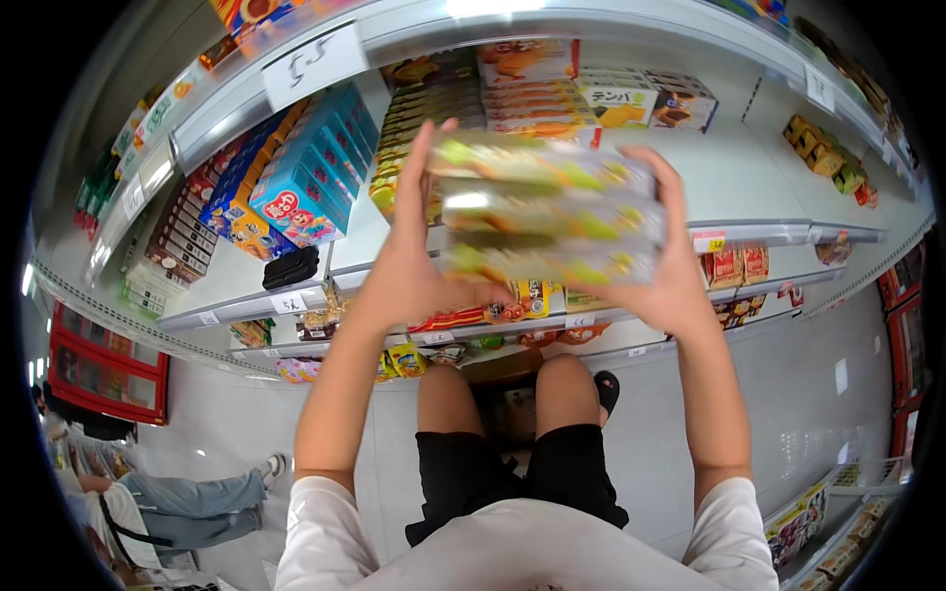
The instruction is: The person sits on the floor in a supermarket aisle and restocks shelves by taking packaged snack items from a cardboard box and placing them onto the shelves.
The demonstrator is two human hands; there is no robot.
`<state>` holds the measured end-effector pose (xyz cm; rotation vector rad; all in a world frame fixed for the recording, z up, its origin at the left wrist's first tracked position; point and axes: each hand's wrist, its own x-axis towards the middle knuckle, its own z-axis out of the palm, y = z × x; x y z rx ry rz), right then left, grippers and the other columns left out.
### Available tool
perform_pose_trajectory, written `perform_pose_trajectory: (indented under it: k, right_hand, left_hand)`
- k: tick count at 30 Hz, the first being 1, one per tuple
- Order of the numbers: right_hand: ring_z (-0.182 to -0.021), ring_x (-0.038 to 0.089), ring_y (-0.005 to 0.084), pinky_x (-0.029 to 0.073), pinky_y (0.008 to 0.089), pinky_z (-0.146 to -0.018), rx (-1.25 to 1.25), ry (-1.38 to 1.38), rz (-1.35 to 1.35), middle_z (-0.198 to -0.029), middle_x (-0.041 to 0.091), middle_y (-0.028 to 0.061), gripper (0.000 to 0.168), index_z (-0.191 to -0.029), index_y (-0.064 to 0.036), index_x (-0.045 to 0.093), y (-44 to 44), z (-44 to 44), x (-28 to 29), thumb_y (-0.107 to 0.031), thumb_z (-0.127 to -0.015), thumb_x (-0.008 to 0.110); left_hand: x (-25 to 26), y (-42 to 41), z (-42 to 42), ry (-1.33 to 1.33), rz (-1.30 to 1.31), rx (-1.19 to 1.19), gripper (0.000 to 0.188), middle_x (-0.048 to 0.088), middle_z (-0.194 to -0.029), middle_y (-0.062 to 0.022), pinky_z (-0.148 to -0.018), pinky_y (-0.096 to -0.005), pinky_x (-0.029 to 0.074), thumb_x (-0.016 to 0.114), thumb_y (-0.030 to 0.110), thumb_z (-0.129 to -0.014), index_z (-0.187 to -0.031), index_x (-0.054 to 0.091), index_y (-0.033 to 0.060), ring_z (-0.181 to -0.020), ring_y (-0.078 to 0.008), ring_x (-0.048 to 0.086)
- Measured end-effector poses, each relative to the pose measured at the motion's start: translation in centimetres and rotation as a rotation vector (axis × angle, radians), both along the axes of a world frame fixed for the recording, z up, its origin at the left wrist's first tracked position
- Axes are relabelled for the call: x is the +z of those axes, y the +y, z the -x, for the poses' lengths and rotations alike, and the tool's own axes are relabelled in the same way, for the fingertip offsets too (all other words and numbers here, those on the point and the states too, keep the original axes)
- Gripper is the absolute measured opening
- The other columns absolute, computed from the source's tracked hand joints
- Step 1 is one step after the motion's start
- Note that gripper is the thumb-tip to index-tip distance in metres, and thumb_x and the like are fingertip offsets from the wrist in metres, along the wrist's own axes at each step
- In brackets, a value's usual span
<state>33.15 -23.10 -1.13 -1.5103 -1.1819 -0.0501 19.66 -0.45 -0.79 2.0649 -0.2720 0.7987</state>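
Between my two hands is a stack of three carton snack boxes (550,210), blurred by motion, with yellow-green and orange prints. My left hand (414,270) grips the stack's left end, its thumb along the underside. My right hand (669,270) clasps the right end. The stack is held up in front of a white store shelf (724,177). Behind it, rows of green-and-yellow boxes (436,103) and orange-and-white boxes (532,107) stand on that shelf, partly hidden by the stack and my left hand.
Blue candy boxes (303,192) and a black case (291,267) sit left on the shelf. White-and-yellow cartons (617,100) stand at the back. An upper shelf edge with a price card (314,65) overhangs. A person in jeans (199,502) is at lower left, near red cabinets (111,369).
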Motion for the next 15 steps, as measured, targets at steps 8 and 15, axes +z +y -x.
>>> perform_pose_trajectory:
  k: [8,15]
  right_hand:
    - [-0.130,0.051,0.0322,0.042,0.0381,-0.108,-0.097,-0.205,0.183,-0.142,0.051,0.0211,0.111,-0.153,0.000,0.029,16.1,-7.8,5.1,-0.050,-0.071,0.085]
    - [-0.112,0.064,0.0279,0.047,0.0373,-0.100,-0.266,-0.325,0.099,-0.125,0.064,0.0179,0.076,-0.143,-0.006,0.049,21.7,-11.8,2.0,-0.047,-0.084,0.075]
  left_hand:
    - [3.6,13.1,-5.1,-0.151,-0.133,0.426,0.093,0.060,-0.125,-0.0169,-0.099,-0.0343,0.050,0.093,0.029,-0.068,-0.136,0.038,-0.0042,-0.116,-0.0244,0.060]
    - [-1.2,19.5,-12.4,-0.087,-0.081,0.484,0.096,0.059,-0.130,-0.0181,-0.098,-0.0356,0.050,0.092,0.036,-0.069,-0.140,0.041,-0.0025,-0.115,-0.0289,0.061]
